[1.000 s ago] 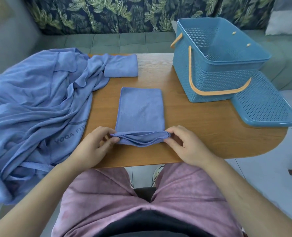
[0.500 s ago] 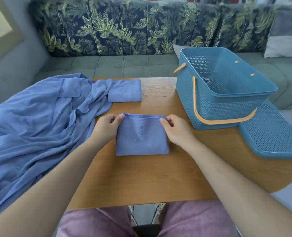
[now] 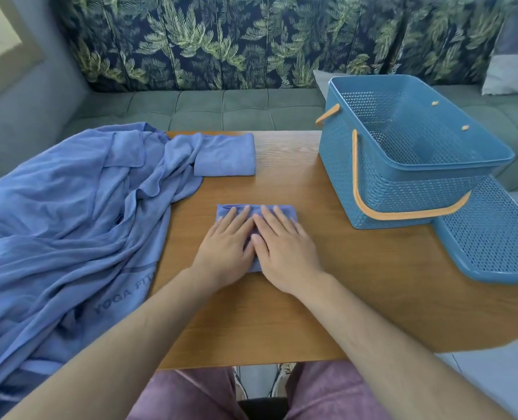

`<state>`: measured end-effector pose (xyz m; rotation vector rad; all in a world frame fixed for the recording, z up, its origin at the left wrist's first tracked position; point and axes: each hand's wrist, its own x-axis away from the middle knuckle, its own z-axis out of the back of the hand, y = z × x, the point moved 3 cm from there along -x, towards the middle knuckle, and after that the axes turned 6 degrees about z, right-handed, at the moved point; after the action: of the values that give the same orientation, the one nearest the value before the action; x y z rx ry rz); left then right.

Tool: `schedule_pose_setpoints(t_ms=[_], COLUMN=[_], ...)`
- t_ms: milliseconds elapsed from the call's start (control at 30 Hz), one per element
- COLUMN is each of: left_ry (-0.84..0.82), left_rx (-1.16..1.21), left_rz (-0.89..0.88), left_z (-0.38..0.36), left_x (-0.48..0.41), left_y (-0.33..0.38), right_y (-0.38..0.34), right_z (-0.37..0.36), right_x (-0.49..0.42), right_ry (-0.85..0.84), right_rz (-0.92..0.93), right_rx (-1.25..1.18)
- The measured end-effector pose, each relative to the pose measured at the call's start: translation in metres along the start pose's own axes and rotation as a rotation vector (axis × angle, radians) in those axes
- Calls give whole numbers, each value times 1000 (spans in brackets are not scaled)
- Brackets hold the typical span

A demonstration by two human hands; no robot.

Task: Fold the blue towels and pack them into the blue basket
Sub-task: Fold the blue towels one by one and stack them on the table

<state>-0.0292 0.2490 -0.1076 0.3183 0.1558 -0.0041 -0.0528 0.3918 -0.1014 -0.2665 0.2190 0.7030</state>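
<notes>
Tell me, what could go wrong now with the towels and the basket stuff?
1. The small folded towel lies pressed flat under the left hand and right hand; once they lift, the fold might spring open.
2. The big towel hangs over the left edge of the table and could slide off.
3. The basket lid juts past the table's edge; a bump might tip it.

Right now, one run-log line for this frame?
phase: pressing fold | left hand, right hand: flat on small towel | basket: empty | folded towel: on table
</notes>
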Motion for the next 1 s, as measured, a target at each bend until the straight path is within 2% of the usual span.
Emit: schedule_pose_setpoints(t_ms=[67, 133, 233, 333, 433, 600, 767, 933, 1000], left_ry=[-40, -37, -8, -27, -39, -92, 147, 175, 187], left_rx=[-11, -22, -53, -45, -38, -45, -110, -92, -118], left_rz=[80, 102, 18, 10, 0, -31, -146, -207, -165], left_z=[-5, -4, -1, -4, -12, -27, -31, -40, -30], left_x=[8, 20, 41, 35, 7, -67, -114, -151, -172], left_y=[-11, -15, -9, -8, 0, 20, 37, 31, 28], right_y=[11, 17, 2, -20, -20, 34, 85, 106, 108], right_z=[-13, -15, -3, 8, 6, -7, -19, -28, -29], right_x=[9, 12, 12, 22, 22, -19, -58, -94, -100], right_ry=[-85, -76, 23, 121, 133, 124, 51, -35, -17], right_rz=[-62, -78, -21, 22, -78, -267, -345, -414, -433], right_rx=[-10, 35, 166, 199, 219, 222, 208, 197, 197])
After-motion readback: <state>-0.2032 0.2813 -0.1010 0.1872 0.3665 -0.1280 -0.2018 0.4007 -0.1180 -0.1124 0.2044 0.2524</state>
